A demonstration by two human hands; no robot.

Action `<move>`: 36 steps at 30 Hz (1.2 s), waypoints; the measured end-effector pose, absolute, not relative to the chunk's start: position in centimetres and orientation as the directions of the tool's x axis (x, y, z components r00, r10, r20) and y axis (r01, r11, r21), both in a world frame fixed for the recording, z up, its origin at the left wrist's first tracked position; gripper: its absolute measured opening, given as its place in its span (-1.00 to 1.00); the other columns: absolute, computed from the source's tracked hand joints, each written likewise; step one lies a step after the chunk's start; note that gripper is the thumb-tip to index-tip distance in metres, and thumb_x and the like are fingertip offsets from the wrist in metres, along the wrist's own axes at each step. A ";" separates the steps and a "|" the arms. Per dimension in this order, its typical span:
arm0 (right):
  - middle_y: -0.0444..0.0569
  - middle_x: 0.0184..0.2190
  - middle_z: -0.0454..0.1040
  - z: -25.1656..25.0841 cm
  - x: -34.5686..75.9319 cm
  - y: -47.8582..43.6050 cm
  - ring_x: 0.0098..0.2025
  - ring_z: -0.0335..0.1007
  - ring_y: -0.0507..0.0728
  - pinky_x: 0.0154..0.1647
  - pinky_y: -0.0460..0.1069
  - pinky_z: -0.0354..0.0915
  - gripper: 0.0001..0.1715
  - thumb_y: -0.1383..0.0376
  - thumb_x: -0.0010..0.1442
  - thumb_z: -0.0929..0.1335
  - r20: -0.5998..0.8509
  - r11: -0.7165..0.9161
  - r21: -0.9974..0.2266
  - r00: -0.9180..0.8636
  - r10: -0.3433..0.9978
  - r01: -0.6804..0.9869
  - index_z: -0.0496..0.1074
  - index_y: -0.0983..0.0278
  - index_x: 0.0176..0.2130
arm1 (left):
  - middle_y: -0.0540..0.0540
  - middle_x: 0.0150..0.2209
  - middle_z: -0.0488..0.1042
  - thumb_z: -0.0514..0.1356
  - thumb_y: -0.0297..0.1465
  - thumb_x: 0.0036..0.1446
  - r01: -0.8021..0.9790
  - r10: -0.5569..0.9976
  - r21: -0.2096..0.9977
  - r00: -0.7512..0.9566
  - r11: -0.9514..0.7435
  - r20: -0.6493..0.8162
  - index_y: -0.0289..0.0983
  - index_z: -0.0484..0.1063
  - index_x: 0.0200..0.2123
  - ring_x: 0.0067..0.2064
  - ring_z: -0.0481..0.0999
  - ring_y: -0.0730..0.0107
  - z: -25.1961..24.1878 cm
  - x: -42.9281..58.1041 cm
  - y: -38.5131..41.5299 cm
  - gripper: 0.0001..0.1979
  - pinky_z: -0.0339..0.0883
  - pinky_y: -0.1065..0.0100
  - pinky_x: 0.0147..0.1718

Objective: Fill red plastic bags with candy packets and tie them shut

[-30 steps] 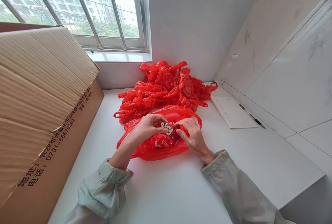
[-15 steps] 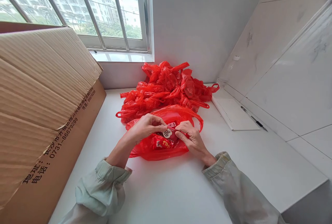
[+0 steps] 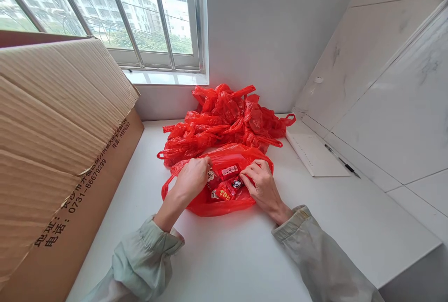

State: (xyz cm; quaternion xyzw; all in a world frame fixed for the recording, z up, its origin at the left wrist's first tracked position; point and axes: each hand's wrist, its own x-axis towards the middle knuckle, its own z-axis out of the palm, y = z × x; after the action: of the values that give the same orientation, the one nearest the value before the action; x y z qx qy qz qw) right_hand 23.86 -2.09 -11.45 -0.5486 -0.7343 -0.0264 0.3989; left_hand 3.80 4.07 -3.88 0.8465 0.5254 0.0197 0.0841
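Note:
An open red plastic bag (image 3: 224, 209) lies on the white table, its mouth facing up. Inside it are small snack packets: a red one with yellow lettering (image 3: 226, 193) and one with a pale label (image 3: 229, 171). My left hand (image 3: 192, 180) reaches into the bag's left side, fingers bent down and closed against a dark red packet (image 3: 212, 178) with a pale print; its fingertips are partly hidden. On the other side, my right hand (image 3: 261, 181) has its thumb and fingers pinched together beside the packets. What they pinch, if anything, cannot be made out.
A heap of knotted red plastic bags (image 3: 224, 115) lies behind against the wall. To the left stands a large cardboard box (image 3: 105, 152) with its flap raised. A white notebook (image 3: 315, 152) and a black pen (image 3: 341, 161) are at the right by the tiled wall.
My hands have moved apart. The dark red packet, held up between both before, is now at the left inside the bag under my left hand, uncovering the other packets.

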 end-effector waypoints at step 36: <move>-0.06 -0.23 0.59 -11.6 24.2 -2.0 -0.05 0.28 0.22 0.05 0.16 0.21 -0.84 0.27 0.31 0.35 0.611 0.459 -0.474 -0.094 0.786 0.752 0.52 0.20 -0.13 | -0.03 -0.33 0.56 0.31 -0.38 0.04 0.378 0.741 0.762 0.644 -0.525 0.191 -0.29 0.47 -0.32 -0.33 0.50 0.38 -5.8 5.7 4.4 -0.86 0.31 0.42 -0.33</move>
State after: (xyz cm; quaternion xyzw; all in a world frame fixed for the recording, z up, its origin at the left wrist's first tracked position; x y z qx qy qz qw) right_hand 24.16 -2.03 -11.61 -0.5199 -0.7394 0.0203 0.4272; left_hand 5.65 4.42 -5.75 0.8349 0.3350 0.2562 0.3536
